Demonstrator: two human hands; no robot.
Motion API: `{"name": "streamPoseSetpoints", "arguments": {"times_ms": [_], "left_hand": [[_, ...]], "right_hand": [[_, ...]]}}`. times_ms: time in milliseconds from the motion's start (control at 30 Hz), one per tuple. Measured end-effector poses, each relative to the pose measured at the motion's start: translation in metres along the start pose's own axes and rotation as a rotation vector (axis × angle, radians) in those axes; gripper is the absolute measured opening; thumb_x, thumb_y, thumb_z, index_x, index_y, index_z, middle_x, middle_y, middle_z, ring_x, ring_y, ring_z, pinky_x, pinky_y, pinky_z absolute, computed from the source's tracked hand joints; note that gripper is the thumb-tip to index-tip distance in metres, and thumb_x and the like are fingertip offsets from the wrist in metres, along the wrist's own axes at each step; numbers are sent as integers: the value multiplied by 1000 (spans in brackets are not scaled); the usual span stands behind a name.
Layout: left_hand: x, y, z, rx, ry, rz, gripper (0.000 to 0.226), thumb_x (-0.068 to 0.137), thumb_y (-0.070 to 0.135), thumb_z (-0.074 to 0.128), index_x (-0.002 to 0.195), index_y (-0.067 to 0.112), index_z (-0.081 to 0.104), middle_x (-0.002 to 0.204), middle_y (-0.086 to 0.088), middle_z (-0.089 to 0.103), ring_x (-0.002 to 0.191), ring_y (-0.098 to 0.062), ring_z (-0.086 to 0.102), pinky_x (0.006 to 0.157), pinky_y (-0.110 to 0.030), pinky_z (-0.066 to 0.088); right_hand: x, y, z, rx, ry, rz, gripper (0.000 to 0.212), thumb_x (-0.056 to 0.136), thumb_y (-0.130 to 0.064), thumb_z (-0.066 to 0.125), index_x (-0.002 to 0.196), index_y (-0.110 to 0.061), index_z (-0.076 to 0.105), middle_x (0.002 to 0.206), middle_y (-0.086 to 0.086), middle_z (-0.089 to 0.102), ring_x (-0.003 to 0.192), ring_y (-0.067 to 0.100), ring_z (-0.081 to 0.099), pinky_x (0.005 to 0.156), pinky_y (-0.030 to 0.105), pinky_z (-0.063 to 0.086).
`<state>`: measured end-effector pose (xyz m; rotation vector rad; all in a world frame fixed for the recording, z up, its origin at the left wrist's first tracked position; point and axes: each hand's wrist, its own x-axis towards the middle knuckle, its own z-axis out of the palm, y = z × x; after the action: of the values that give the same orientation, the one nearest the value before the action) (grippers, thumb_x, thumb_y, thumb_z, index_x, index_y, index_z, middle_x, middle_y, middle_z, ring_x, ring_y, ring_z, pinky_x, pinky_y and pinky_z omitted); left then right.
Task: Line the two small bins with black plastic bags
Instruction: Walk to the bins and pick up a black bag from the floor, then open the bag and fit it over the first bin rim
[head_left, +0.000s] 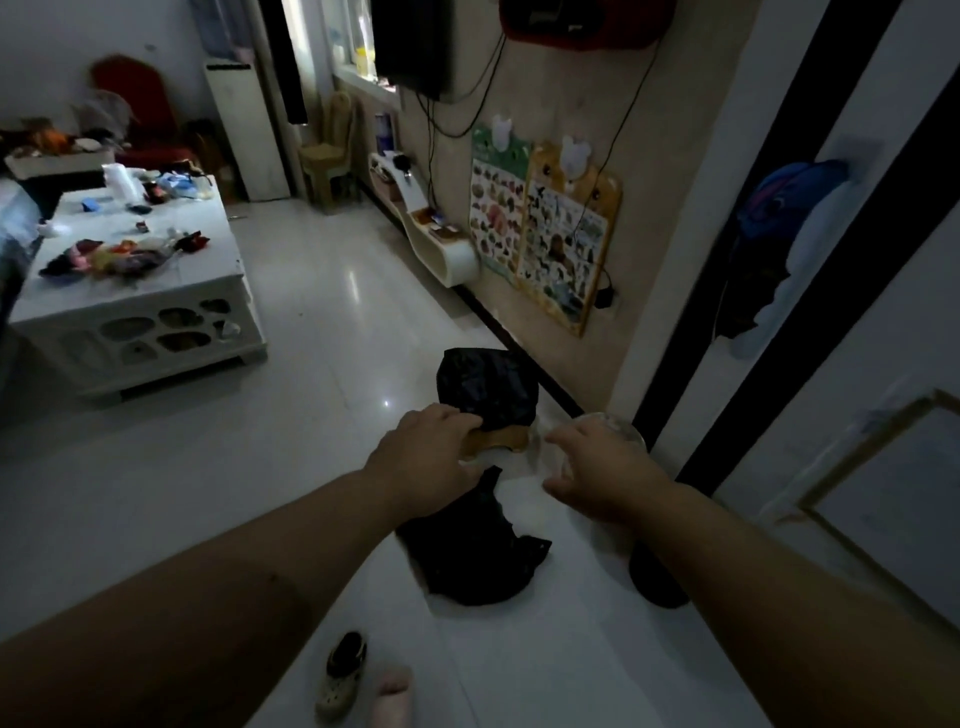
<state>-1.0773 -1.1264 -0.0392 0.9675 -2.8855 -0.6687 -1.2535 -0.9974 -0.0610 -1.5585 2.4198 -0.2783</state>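
A small tan bin (497, 440) stands on the floor near the wall, with a black plastic bag (487, 387) over its top. My left hand (423, 460) rests against this bin, its fingertips curled on the bag's lower edge. A second small bin (626, 430), pale and translucent, sits just to the right; only part of its round rim shows. My right hand (602, 470) is over it with fingers spread, holding nothing that I can see. Another black bag (475, 558) lies crumpled on the floor below my hands.
A dark rounded object (657, 579) sits on the floor under my right forearm. A small shoe (343, 673) lies near the bottom. A white low table (140, 306) with clutter stands at left. Wall posters (540, 234) and a dark doorframe (737, 291) are at right.
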Motion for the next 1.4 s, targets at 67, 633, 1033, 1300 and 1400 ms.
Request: {"name": "streamPoseSetpoints", "arguments": {"times_ms": [67, 633, 1033, 1300, 1400], "left_hand": [[44, -25, -11, 20, -39, 15, 66, 80, 47, 56, 140, 26, 36, 148, -8, 36, 134, -30, 34, 111, -43, 31], [243, -142, -46, 26, -152, 17, 64, 82, 45, 57, 140, 27, 35, 147, -8, 38, 132, -30, 35, 107, -39, 32], [355, -143, 50, 11, -374, -7, 61, 82, 42, 56, 139, 31, 36, 144, -8, 41, 129, -31, 38, 104, -39, 34], [444, -143, 75, 106, -538, 220, 61, 84, 40, 56, 139, 22, 38, 143, -10, 43, 129, -30, 39, 109, -38, 33], [482, -152, 91, 144, -624, 309, 64, 84, 41, 56, 141, 22, 35, 145, -11, 38, 130, -32, 38, 109, -41, 34]], "right_hand": [[42, 0, 4, 10, -6, 49, 55, 78, -49, 59, 128, -35, 44, 139, 1, 42, 125, 23, 42, 96, 39, 40], [271, 2, 21, 97, -190, 164, 65, 82, -44, 56, 140, -26, 33, 146, 7, 34, 129, 25, 39, 104, 40, 38], [320, 97, 74, 143, -371, 315, 64, 82, -40, 59, 139, -25, 34, 146, 10, 33, 128, 29, 40, 100, 39, 38], [330, 133, 94, 271, -358, 550, 64, 81, -45, 59, 138, -25, 37, 148, 7, 34, 130, 28, 39, 104, 40, 38], [340, 132, 111, 321, -307, 674, 64, 80, -44, 61, 137, -26, 38, 147, 6, 36, 131, 26, 38, 104, 40, 38]]}}
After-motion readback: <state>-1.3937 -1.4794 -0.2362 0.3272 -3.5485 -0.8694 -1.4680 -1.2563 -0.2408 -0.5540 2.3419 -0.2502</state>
